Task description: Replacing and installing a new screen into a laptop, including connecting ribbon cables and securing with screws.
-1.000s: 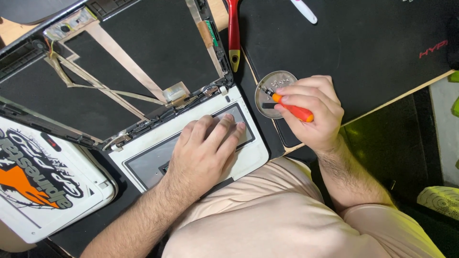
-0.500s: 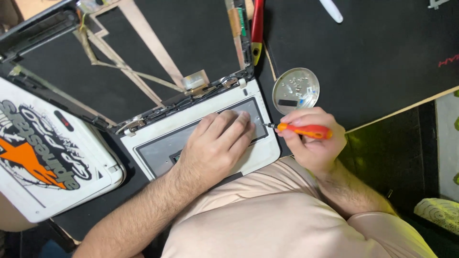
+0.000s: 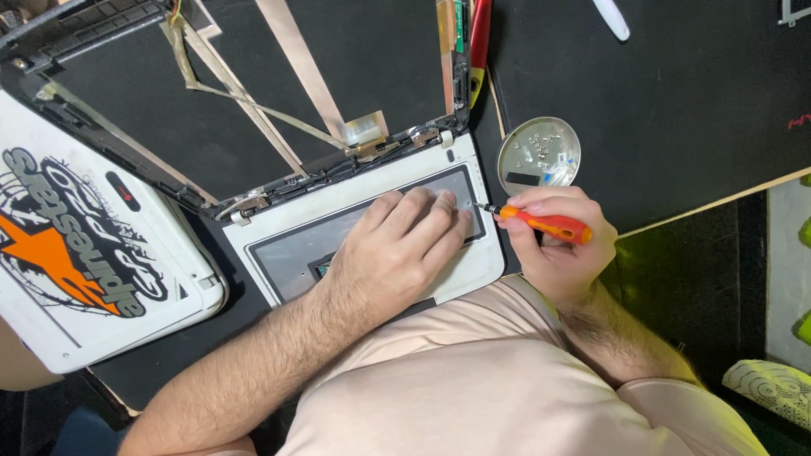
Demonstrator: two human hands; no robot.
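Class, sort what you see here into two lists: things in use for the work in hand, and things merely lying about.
In use:
left hand pressing the white laptop base
right hand holding the orange-handled screwdriver
round metal dish of small parts

Lying about:
white cover with orange-and-black graphic
red-handled tool
white plastic tool

Large sticker (image 3: 68, 232) covering the white lid at left: black swirling lettering and line art with an orange star shape, plus a small black oval badge (image 3: 124, 192) with a red mark just above. Small red logo print (image 3: 798, 121) at the far right edge of the black mat. No packages, no lit screens.
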